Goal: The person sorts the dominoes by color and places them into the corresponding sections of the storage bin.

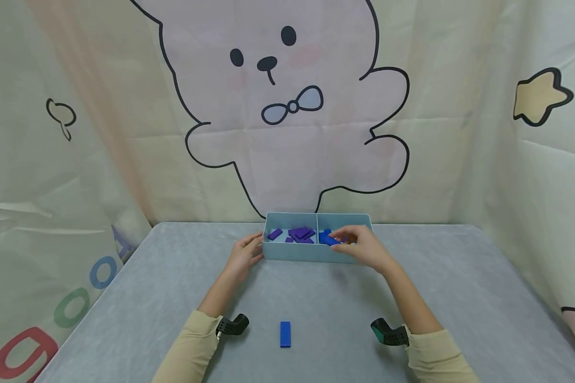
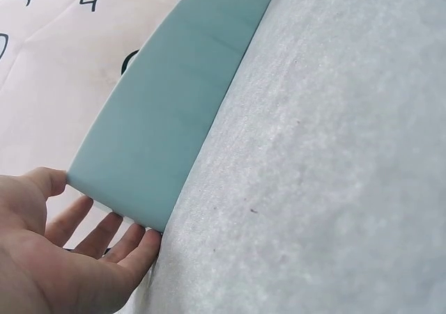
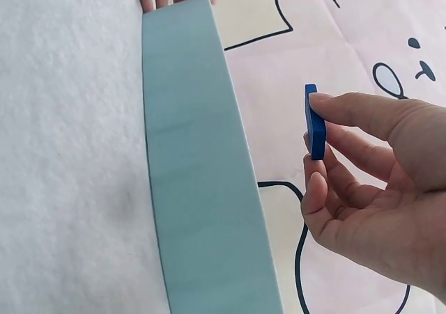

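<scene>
A light blue box [image 1: 311,253] with two compartments stands at the back of the table. My left hand [image 1: 244,256] rests on its left end; in the left wrist view the thumb touches the top corner and the fingertips [image 2: 152,239] lie against the end wall. Above the right compartment, my right hand [image 1: 359,246] pinches a flat blue block [image 3: 316,122] between thumb and fingers. Other blue blocks [image 1: 324,238] lie under it, partly hidden by the hand. Several purple blocks [image 1: 301,233] lie in the left compartment.
One blue block [image 1: 285,334] lies alone on the grey tabletop [image 1: 335,319], between the forearms and nearer the front. A printed curtain [image 1: 287,159] hangs right behind the box. Each wrist carries a black camera [image 1: 233,324].
</scene>
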The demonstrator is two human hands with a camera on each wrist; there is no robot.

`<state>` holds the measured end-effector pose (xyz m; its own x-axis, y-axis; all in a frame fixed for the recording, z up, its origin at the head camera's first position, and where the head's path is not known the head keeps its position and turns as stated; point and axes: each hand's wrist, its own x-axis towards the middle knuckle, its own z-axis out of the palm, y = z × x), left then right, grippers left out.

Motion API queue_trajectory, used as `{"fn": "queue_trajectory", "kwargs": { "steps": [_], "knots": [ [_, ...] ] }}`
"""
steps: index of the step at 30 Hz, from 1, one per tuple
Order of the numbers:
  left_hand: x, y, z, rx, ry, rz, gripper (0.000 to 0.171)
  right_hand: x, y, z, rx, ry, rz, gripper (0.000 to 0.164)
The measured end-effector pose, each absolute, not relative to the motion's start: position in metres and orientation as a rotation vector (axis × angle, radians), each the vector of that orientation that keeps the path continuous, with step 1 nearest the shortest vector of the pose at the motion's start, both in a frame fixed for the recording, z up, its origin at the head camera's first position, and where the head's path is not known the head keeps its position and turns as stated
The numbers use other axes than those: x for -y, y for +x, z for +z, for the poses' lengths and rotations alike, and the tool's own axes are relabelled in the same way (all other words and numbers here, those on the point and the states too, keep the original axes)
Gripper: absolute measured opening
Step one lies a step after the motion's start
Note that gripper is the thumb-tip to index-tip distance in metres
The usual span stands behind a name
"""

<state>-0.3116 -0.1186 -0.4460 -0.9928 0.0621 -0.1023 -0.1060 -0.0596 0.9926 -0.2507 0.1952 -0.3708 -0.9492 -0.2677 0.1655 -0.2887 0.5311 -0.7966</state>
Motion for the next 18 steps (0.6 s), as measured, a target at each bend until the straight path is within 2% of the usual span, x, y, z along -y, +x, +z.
{"fn": "queue_trajectory", "kwargs": {
  "steps": [18],
  "knots": [
    [0.120, -0.311, -0.446, -2.064, -0.052, 2.194, 0.049, -0.206, -0.271, -0.359, 2.789, 0.408, 1.418, 0.033]
  ]
}}
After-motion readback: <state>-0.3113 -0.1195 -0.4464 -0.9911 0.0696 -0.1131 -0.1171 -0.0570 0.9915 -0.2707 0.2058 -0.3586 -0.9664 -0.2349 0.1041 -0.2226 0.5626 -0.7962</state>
